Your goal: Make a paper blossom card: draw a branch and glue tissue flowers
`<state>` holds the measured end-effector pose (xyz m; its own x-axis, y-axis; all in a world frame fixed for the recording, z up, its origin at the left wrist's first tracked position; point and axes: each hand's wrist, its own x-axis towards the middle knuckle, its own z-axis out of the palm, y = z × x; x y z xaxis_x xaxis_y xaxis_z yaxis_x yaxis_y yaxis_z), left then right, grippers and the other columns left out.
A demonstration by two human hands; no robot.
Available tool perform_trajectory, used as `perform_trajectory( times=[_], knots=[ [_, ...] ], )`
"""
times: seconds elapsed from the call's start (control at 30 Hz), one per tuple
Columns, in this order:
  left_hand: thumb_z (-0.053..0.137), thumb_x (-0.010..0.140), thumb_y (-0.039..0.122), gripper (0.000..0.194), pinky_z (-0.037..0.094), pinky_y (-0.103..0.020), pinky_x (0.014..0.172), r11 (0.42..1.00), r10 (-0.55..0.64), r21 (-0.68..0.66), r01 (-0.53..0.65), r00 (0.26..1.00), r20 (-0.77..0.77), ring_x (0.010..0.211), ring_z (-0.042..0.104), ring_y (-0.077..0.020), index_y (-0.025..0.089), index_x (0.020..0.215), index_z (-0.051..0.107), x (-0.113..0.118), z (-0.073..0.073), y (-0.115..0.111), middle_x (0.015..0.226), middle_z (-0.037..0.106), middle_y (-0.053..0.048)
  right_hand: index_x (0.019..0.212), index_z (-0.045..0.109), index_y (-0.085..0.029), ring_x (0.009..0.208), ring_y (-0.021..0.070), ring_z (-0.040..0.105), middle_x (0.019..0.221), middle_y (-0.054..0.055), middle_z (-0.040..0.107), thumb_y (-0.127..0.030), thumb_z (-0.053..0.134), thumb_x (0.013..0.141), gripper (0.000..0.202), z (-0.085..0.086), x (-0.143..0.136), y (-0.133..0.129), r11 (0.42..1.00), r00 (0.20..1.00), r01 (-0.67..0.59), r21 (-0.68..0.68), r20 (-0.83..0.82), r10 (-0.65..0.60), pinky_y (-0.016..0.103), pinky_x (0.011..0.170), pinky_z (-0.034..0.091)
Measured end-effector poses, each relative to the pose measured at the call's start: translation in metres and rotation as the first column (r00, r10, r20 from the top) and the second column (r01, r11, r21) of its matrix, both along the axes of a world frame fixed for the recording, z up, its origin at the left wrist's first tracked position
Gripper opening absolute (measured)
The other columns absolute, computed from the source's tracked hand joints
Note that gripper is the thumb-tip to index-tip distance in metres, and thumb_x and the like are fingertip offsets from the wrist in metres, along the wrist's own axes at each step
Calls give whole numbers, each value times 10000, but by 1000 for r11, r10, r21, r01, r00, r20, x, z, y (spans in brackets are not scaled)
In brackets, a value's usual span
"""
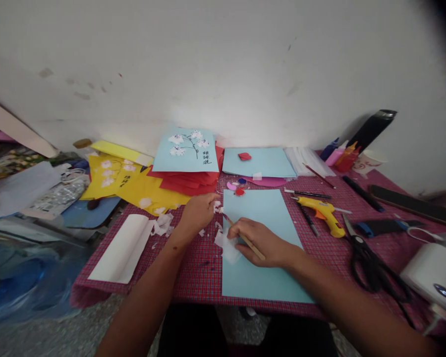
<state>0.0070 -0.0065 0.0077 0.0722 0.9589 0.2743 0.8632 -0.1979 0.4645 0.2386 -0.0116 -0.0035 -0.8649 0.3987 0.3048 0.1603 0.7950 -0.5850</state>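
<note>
My right hand (258,243) is closed around a thin paintbrush (251,246) with a wooden handle, its tip angled up and left. The brush tip lies close to a small crumpled piece of white tissue paper (218,207), which my left hand (198,214) pinches between its fingertips. Beneath the right hand lies a light blue sheet of paper (267,282). Torn white tissue scraps (228,248) rest on its left edge, partly hidden by the hand. Just beyond the tips are small lids of red paint (240,192), dark blue paint (242,181) and pink paint (231,186).
At the back stands a stack of red paper topped by a blue flower picture (186,148). Yellow sheets (159,196) and a folded white paper (122,248) lie left. Rightward are a yellow glue gun (321,213), black scissors (371,263), paint bottles (347,156) and a black flask (371,130).
</note>
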Motion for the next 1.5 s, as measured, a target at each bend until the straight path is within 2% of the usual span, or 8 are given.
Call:
perform_trajectory(
  times=[0.27, 0.43, 0.6, 0.83, 0.97, 1.1, 1.27, 1.5],
  knots=[
    [482, 924, 229, 311, 489, -313, 858, 998, 60, 7, -59, 994, -88, 966, 682, -221, 211, 1135, 710, 0, 2, -1, 1095, 745, -57, 1015, 502, -187, 898, 210, 546, 950, 67, 606, -51, 543, 789, 267, 2, -11, -12, 998, 996, -43, 47, 85, 39, 354, 849, 458],
    [478, 921, 234, 303, 482, -303, 850, 999, 48, 17, -47, 998, -41, 963, 673, -211, 205, 1108, 714, 2, 7, -3, 1073, 747, -52, 946, 502, -197, 788, 175, 528, 876, 37, 585, -68, 550, 810, 193, 0, -9, -10, 998, 999, 29, -49, -26, -30, 312, 751, 448],
    [541, 890, 276, 244, 487, -285, 816, 1000, 3, -20, 2, 969, 247, 905, 675, -194, 194, 1013, 735, 4, 11, -2, 981, 755, -42, 946, 513, -211, 737, 151, 530, 861, 17, 587, -185, 579, 885, 93, 0, -5, -3, 930, 966, 135, -341, -163, -200, 282, 683, 444],
    [573, 874, 503, 408, 482, -232, 601, 908, -26, -279, 312, 708, 706, 667, 624, -138, 135, 956, 729, 20, 10, -7, 835, 719, -69, 881, 479, -221, 701, 145, 535, 809, -9, 578, -304, 671, 841, 213, -4, -3, 12, 735, 807, 221, -641, -303, -508, 280, 647, 449],
    [693, 794, 371, 279, 482, -218, 619, 830, -89, -305, 467, 651, 754, 654, 612, -111, 144, 951, 732, 31, 3, -11, 799, 707, -41, 880, 512, -213, 695, 133, 522, 792, -18, 556, -303, 680, 841, 194, -6, -2, 14, 751, 767, 268, -603, -339, -545, 264, 631, 425],
    [664, 792, 323, 206, 464, -210, 556, 879, 38, -325, 348, 630, 776, 577, 594, -98, 132, 861, 702, 35, -1, -10, 716, 688, -34, 1023, 546, -209, 700, 134, 558, 878, 10, 614, -346, 641, 882, 219, -6, -1, 14, 753, 773, 233, -615, -353, -527, 278, 644, 460],
    [686, 758, 298, 181, 470, -210, 524, 920, 152, -317, 231, 536, 831, 553, 591, -96, 127, 814, 667, 36, -1, -6, 707, 686, -39, 1297, 559, -196, 653, 141, 568, 881, 39, 625, -438, 416, 1004, 406, 1, 5, 16, 746, 692, 298, -596, -404, -599, 304, 622, 472],
    [701, 729, 279, 170, 471, -212, 525, 915, 169, -326, 237, 509, 844, 595, 614, -113, 128, 802, 672, 37, 2, -6, 706, 682, -41, 1014, 692, -189, 694, 173, 590, 713, 20, 599, -448, 445, 997, 358, 12, 8, 10, 807, 760, 335, -487, -366, -537, 320, 685, 470]
  ],
)
